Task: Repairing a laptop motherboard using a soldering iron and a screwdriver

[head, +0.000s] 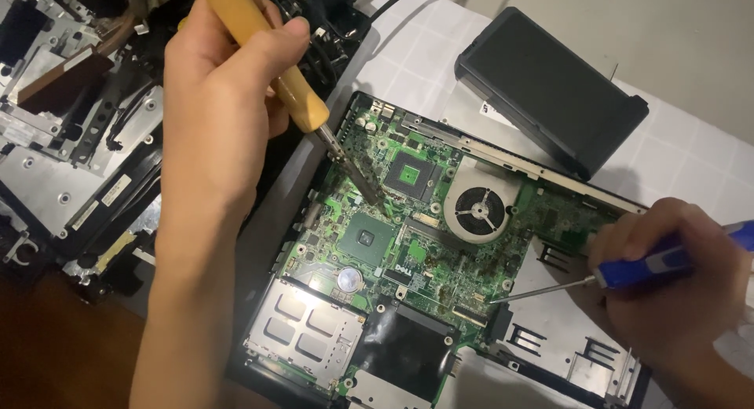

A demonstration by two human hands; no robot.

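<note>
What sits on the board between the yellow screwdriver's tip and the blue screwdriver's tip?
Head view: between the yellow-handled screwdriver tip and the blue-handled screwdriver tip lies green circuit board with a square grey chip, small components and connectors. The round fan sits just above that line.

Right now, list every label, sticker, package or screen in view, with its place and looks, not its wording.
White rectangular sticker: on the green laptop circuit board, just right of the round silver coin cell.
Pale strip labels: on the dismantled grey metal chassis parts at left, narrow and slanted.
White label: partly hidden under the black rectangular battery pack, upper right.
No screens or packages.
</note>
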